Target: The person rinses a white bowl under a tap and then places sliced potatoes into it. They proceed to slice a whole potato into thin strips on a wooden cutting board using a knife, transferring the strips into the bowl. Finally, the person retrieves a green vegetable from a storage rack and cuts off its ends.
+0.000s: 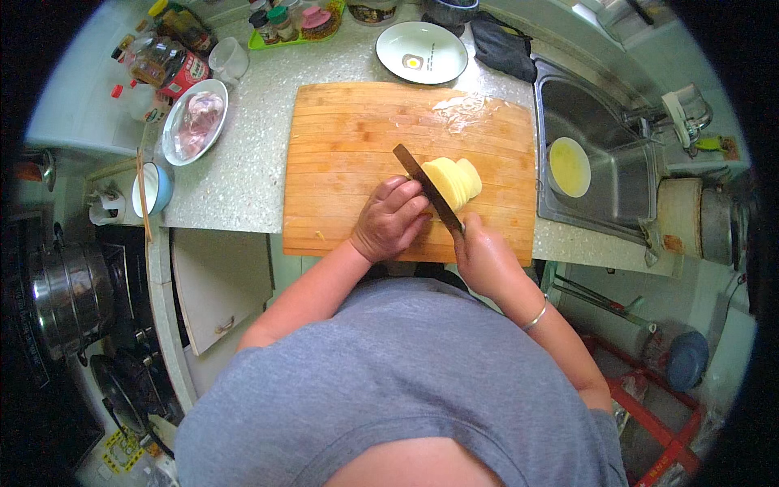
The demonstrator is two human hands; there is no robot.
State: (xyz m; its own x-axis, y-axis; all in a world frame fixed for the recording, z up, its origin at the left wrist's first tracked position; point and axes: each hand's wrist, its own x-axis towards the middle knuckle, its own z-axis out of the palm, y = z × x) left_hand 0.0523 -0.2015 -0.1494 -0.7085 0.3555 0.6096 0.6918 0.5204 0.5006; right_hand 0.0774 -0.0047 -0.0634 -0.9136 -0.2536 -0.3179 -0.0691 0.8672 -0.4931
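Observation:
My right hand (487, 252) grips the handle of a kitchen knife (429, 187), whose dark blade runs from the handle up and to the left. Against the right face of the blade lean several thin, pale yellow slices (453, 181), apparently of potato, overlapping in a fan. My left hand (392, 216) is curled on the other side of the blade, its fingertips close to it, holding the uncut potato piece. That piece is almost wholly hidden under the fingers. All of this rests on a wooden cutting board (341, 131).
Clear plastic film (459, 112) lies on the board's far right. Behind the board is an oval enamel plate (395, 45). A sink (614, 176) at right holds a bowl (569, 167) with yellow contents. At left are film-covered meat (198, 122) and a blue bowl (159, 189) with chopsticks (143, 192).

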